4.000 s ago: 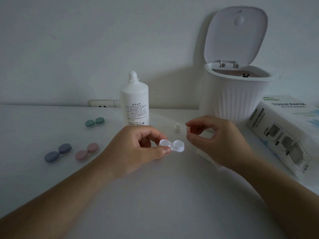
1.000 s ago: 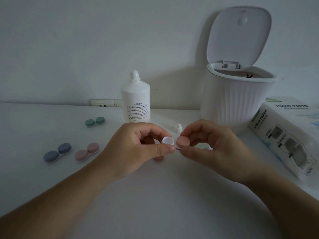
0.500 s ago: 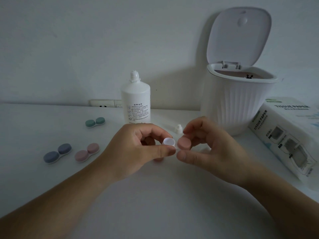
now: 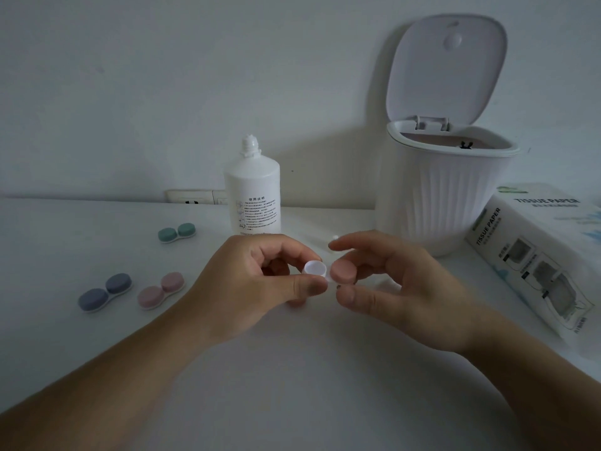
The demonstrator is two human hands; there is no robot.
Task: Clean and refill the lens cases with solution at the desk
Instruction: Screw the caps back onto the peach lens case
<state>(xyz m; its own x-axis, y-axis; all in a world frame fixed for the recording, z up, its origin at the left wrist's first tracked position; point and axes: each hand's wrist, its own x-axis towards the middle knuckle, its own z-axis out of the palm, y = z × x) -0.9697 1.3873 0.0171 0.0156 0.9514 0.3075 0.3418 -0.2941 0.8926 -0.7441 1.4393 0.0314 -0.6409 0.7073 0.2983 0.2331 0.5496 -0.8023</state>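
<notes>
left hand (image 4: 260,281) pinching small white plastic lens case (image 4: 314,268) above white desk (image 4: 292,385), one well uncovered. right hand (image 4: 400,281) gripping round pink cap (image 4: 342,271) on the other well. uncapped white solution bottle (image 4: 253,196) upright behind. green (image 4: 177,232), blue (image 4: 104,291) and pink (image 4: 160,290) closed cases lying at left.

tissue box (image 4: 533,255) cropped, bottle label (image 4: 257,214) illegible
</notes>
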